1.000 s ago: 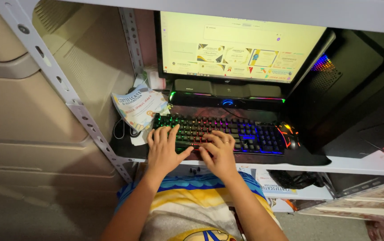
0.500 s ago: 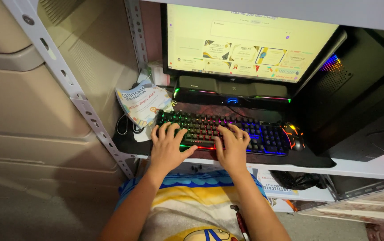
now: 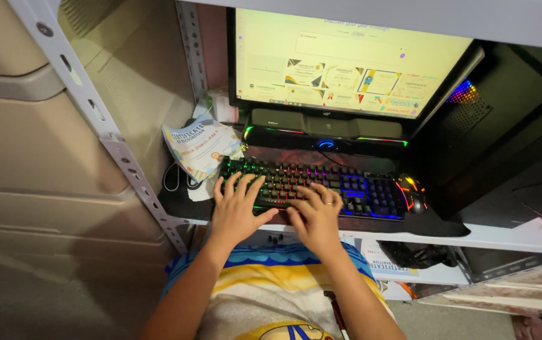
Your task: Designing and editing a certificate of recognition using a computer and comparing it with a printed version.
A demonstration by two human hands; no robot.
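A black keyboard (image 3: 346,186) with rainbow backlit keys lies on a dark mat on a white shelf. My left hand (image 3: 236,211) rests on its left end with fingers spread over the keys. Beside it, my right hand (image 3: 316,217) covers the middle keys, fingers curled down, a ring on one finger. Neither hand holds anything. A lit mouse (image 3: 411,192) sits at the keyboard's right end, apart from both hands. Behind the keyboard stands a monitor (image 3: 346,60) showing a pale page with small coloured thumbnails.
A glowing speaker bar (image 3: 324,129) sits under the monitor. A printed paper sheet (image 3: 198,148) leans at the left by a perforated metal post (image 3: 104,119). A dark computer case (image 3: 504,126) stands at right. Papers and cables lie on the lower shelf (image 3: 409,267).
The view has drifted slightly. My right hand has shifted a little on the middle keys while my left hand stays on the left end.
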